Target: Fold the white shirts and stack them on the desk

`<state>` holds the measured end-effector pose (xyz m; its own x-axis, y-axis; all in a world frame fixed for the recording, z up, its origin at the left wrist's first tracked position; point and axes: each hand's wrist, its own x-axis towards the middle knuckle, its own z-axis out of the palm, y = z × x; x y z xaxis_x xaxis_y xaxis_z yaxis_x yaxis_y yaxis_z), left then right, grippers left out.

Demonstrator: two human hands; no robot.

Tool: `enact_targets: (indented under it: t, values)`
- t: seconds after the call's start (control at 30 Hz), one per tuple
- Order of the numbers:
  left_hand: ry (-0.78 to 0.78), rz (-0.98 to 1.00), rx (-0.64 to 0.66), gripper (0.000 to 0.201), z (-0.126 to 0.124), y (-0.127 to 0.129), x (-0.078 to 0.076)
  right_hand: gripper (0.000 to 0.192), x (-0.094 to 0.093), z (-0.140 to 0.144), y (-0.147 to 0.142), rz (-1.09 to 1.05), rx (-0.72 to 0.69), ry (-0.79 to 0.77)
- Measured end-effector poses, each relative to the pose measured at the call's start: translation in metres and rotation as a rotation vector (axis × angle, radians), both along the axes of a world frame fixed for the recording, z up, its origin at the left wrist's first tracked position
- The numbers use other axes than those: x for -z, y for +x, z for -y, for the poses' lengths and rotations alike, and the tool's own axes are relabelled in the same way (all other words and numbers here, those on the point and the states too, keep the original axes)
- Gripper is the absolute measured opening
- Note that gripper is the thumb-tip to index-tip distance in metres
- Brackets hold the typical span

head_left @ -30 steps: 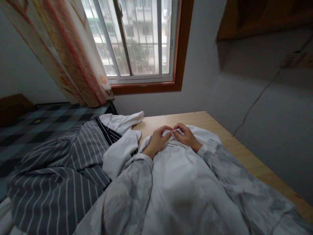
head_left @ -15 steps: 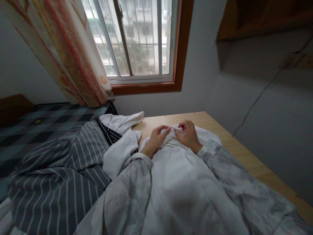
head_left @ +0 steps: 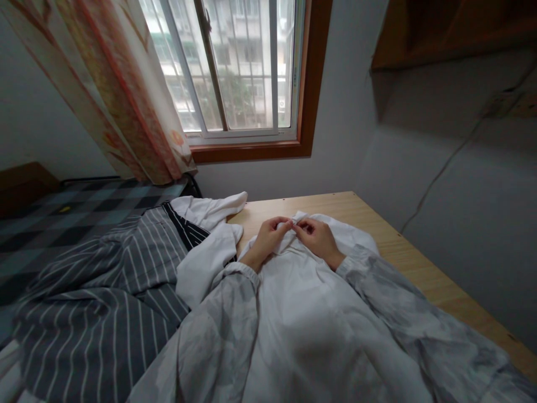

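Observation:
A white cloth garment (head_left: 302,296) lies spread from the table's far part down to the bottom of the view; its exact kind I cannot tell. Both hands meet at its upper end. My left hand (head_left: 271,238) pinches the fabric between thumb and index finger. Close against it, my right hand (head_left: 318,239) is closed in a pinch on the same spot, the fingertips of the two hands almost touching. Any small part between the fingertips is hidden. Some white cloth bunches up just behind the fingers.
A grey striped garment (head_left: 104,313) with white parts lies in a heap at left. Behind it is a checked bed (head_left: 96,207). The wooden table (head_left: 403,268) runs to the right wall, where a cable (head_left: 436,173) hangs. A window (head_left: 243,73) and curtain (head_left: 109,89) are ahead.
My right hand has shifted slightly left and down, and its fingers have closed in toward my left fingertips. The left hand has barely moved.

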<state>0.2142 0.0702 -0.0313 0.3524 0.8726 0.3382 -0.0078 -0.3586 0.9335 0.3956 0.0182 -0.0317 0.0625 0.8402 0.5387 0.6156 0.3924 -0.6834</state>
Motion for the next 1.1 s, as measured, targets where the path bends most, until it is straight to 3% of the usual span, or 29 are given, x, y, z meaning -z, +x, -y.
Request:
enact_targets:
  t: [0.23,0.43,0.7,0.9,1.1]
  values:
    - [0.223,-0.064,-0.043,0.019,-0.007,-0.001,0.002,0.032,0.011,-0.006,-0.004,-0.232,-0.026,-0.093]
    - [0.285,-0.137,-0.084,0.015,-0.002,-0.001,0.001,0.035,0.016,-0.011,-0.001,-0.320,-0.072,-0.124]
    - [0.259,-0.169,-0.111,0.020,0.000,-0.002,-0.002,0.044,0.018,-0.011,-0.005,-0.497,-0.117,-0.181]
    - [0.167,-0.214,-0.123,0.031,-0.003,-0.002,0.000,0.042,0.017,-0.009,-0.006,-0.482,-0.078,-0.177]
    - [0.131,-0.188,-0.053,0.034,-0.007,-0.001,0.004,0.037,0.018,-0.010,-0.006,-0.493,-0.044,-0.171]
